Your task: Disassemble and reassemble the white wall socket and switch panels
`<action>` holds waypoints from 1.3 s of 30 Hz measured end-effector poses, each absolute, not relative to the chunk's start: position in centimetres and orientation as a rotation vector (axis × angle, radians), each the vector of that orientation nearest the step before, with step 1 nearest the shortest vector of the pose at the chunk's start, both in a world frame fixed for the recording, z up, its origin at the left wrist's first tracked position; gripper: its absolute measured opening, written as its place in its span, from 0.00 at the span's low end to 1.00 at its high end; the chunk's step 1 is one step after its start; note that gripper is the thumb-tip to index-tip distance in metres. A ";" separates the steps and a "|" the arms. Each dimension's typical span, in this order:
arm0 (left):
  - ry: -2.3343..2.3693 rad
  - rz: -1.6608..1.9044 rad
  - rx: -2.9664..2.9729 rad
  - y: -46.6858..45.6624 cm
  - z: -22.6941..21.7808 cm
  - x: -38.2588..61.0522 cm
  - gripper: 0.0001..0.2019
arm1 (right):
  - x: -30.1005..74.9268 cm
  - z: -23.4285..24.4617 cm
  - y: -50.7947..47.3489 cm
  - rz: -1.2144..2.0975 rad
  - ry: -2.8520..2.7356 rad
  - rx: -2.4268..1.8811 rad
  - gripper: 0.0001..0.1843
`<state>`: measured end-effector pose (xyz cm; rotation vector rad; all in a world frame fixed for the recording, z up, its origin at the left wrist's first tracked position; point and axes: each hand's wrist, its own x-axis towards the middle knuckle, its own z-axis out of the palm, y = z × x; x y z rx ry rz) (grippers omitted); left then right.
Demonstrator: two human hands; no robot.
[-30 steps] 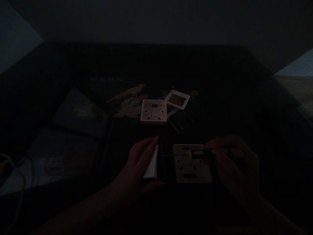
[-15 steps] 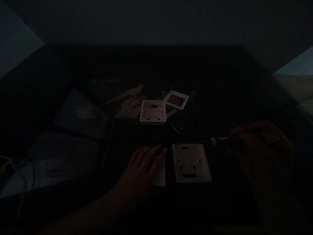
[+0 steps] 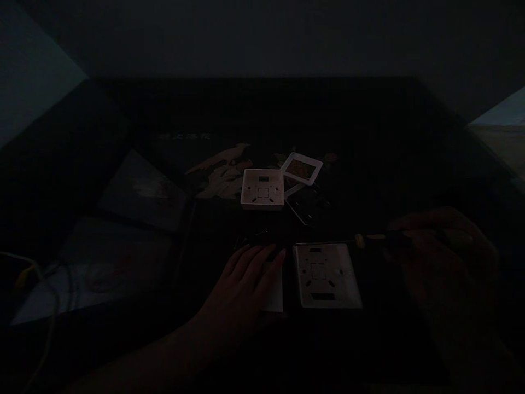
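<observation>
The scene is very dark. My left hand (image 3: 246, 279) lies palm down with outstretched fingers over a white flat piece (image 3: 275, 293), mostly covered by it. Just right of that piece, a white square wall box (image 3: 328, 276) rests on the table with its slotted back up. My right hand (image 3: 438, 246) is closed around the handle of a screwdriver (image 3: 359, 241). Its thin shaft points left along the far edge of this box; whether it touches cannot be made out. A few small screws (image 3: 250, 239), hard to see, lie beyond my left fingertips.
Farther back stand a second white wall box (image 3: 262, 191), open side up, a white square frame (image 3: 315, 171) and a dark panel (image 3: 305, 205) with a pale edge. A cable (image 3: 52, 312) hangs at the left. Bird and flower artwork decorates the dark tabletop (image 3: 223, 178).
The view has turned slightly left, so everything appears a little farther right. Both hands, the screwdriver and the boxes keep nearly the same places relative to each other.
</observation>
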<state>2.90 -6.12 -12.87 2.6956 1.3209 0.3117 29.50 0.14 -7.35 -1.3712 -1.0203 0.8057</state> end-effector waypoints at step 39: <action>1.784 0.273 2.419 0.5 -14.5 -4.3 0.27 | 30.0 -7.8 -0.2 0.831 -1.133 -1.381 0.07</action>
